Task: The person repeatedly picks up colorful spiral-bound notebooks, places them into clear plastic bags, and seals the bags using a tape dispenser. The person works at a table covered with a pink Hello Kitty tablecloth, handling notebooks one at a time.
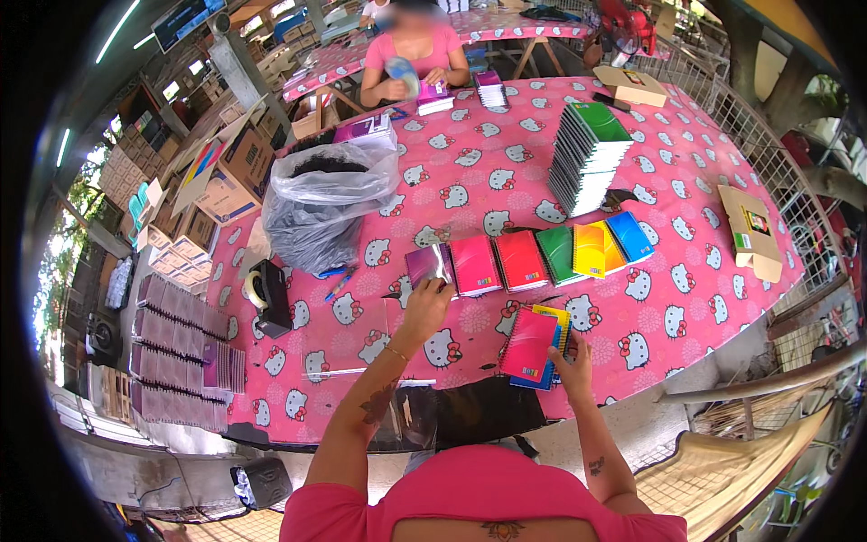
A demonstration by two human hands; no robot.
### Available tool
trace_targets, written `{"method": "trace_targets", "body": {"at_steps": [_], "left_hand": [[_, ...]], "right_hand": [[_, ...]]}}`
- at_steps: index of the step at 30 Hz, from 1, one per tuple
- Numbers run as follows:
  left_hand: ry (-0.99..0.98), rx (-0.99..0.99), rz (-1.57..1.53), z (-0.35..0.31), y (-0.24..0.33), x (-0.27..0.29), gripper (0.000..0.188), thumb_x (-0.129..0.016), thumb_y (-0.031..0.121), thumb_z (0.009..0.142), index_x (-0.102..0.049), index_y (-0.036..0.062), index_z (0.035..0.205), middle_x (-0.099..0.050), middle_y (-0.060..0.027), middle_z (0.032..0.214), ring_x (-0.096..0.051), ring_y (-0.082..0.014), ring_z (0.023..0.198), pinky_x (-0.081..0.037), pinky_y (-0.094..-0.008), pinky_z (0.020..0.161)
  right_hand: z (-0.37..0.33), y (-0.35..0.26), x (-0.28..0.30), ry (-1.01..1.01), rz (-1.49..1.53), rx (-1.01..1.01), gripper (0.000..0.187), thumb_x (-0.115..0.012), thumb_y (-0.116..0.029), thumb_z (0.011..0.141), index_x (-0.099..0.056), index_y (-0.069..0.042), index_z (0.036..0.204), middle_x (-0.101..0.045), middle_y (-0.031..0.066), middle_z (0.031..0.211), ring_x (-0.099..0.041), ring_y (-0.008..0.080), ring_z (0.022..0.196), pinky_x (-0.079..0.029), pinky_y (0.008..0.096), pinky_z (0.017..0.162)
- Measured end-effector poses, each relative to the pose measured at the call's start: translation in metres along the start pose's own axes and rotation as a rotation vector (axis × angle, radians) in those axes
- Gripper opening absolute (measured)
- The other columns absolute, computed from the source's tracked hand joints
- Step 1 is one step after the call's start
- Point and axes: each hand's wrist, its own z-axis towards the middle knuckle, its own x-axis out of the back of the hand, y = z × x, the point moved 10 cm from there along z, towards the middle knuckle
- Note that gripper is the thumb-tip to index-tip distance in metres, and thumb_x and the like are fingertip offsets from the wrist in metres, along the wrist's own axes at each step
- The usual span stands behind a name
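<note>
My right hand (572, 363) grips a small fanned stack of spiral notebooks by its right side. A pink notebook (528, 344) lies on top, with yellow and blue covers poking out beneath. My left hand (435, 294) reaches to the near edge of a purple notebook (427, 263), its fingers pinched at the lower right corner. That notebook is the left end of a row. To its right lie a pink notebook (474, 263), a red notebook (520, 259), a green notebook (556, 253), a yellow notebook (589, 250) and a blue notebook (629, 237).
A tall notebook stack (587, 158) stands behind the row. A grey plastic bag (316, 212) and a tape dispenser (268, 298) are on the left. Purple notebooks (181, 352) are stacked at the left edge. Across the table (506, 199) sits a person (414, 59) handling notebooks.
</note>
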Motion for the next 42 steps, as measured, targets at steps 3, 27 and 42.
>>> {"method": "trace_targets", "body": {"at_steps": [3, 27, 42], "left_hand": [[0.006, 0.028, 0.018, 0.005, 0.006, 0.007, 0.021, -0.068, 0.015, 0.084, -0.065, 0.0074, 0.103, -0.06, -0.01, 0.098, -0.058, -0.0308, 0.089, -0.052, -0.0426, 0.079], [0.003, -0.289, -0.425, -0.041, 0.239, 0.026, 0.027, -0.067, 0.013, 0.085, -0.064, -0.0007, 0.108, -0.063, -0.0165, 0.107, -0.061, -0.0348, 0.103, -0.051, -0.0437, 0.089], [-0.163, 0.116, -0.804, -0.095, 0.075, 0.062, 0.057, -0.063, 0.014, 0.088, -0.042, 0.008, 0.141, -0.047, -0.022, 0.14, -0.047, -0.035, 0.13, -0.037, -0.0442, 0.107]], "right_hand": [[-0.002, 0.004, 0.001, -0.012, 0.081, -0.055, 0.067, -0.08, -0.029, 0.078, -0.052, 0.0, 0.132, -0.052, 0.0149, 0.11, -0.055, 0.025, 0.099, -0.047, 0.0384, 0.088], [-0.006, 0.01, 0.003, -0.005, 0.478, -0.294, 0.053, -0.07, -0.025, 0.09, -0.052, 0.003, 0.132, -0.061, 0.014, 0.114, -0.057, 0.0175, 0.105, -0.046, 0.0316, 0.089], [-0.044, -0.068, -0.101, -0.72, 0.909, -0.663, 0.059, -0.07, -0.02, 0.082, -0.045, -0.001, 0.133, -0.062, 0.0174, 0.117, -0.066, 0.0264, 0.101, -0.058, 0.0413, 0.085]]}}
